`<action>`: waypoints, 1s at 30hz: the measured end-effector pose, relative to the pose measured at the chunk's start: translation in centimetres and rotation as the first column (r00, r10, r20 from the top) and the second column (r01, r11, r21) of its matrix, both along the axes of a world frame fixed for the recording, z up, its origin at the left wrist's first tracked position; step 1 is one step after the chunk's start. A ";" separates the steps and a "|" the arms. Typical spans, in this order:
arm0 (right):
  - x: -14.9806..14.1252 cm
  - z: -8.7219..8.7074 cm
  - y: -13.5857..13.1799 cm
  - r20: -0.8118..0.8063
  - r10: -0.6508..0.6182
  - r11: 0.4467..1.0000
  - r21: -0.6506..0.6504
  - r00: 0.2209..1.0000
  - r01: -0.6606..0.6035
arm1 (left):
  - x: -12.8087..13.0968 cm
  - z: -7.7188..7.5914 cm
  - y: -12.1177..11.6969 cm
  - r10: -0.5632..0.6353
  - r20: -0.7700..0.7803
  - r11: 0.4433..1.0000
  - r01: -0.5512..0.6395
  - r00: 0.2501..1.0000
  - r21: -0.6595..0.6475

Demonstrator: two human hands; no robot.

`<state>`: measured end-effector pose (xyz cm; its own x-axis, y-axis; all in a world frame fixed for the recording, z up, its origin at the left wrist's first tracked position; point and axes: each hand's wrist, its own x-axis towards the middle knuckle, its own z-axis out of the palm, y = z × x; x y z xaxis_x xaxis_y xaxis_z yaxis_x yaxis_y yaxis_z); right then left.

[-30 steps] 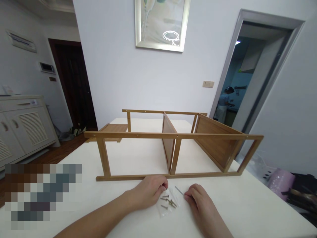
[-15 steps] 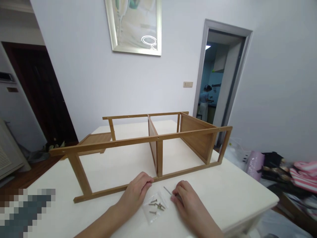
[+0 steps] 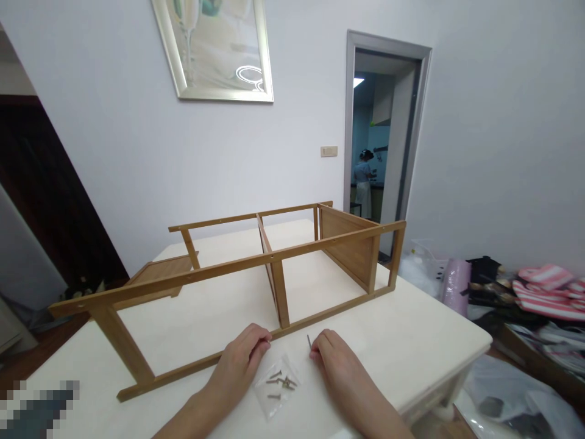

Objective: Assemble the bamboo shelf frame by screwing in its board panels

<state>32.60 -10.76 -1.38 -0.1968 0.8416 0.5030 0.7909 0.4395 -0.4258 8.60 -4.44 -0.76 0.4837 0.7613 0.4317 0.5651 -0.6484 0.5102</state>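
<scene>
A wooden shelf frame (image 3: 286, 296) lies on its side on the white table, with a panel set across its middle and another towards the right end. My left hand (image 3: 244, 360) is closed in a pinch at the frame's lower front rail, just left of the middle upright; what its fingertips hold is hidden. In my right hand (image 3: 336, 360) is a thin metal rod, apparently a hex key (image 3: 309, 341), its tip pointing up and away. Between my hands lies a clear plastic bag (image 3: 269, 410) with several screws (image 3: 275, 381) on it or in it.
Behind the frame's left end lies a loose wooden panel (image 3: 159, 271). The white table (image 3: 429, 341) ends in a rounded corner at right. Bags, a pink roll (image 3: 456, 286) and striped cloth are piled beyond it. A person (image 3: 364, 183) stands past the doorway.
The view has turned a little to the right, so frame and wall appear shifted left. My right hand has turned the metal rod more upright. My left hand stays by the lower rail.
</scene>
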 end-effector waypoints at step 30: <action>-2.4 1.9 3.4 -0.196 0.280 0.953 0.175 0.940 -0.247 | 2.9 -0.4 -0.1 0.015 0.198 1.000 -0.012 0.980 -0.016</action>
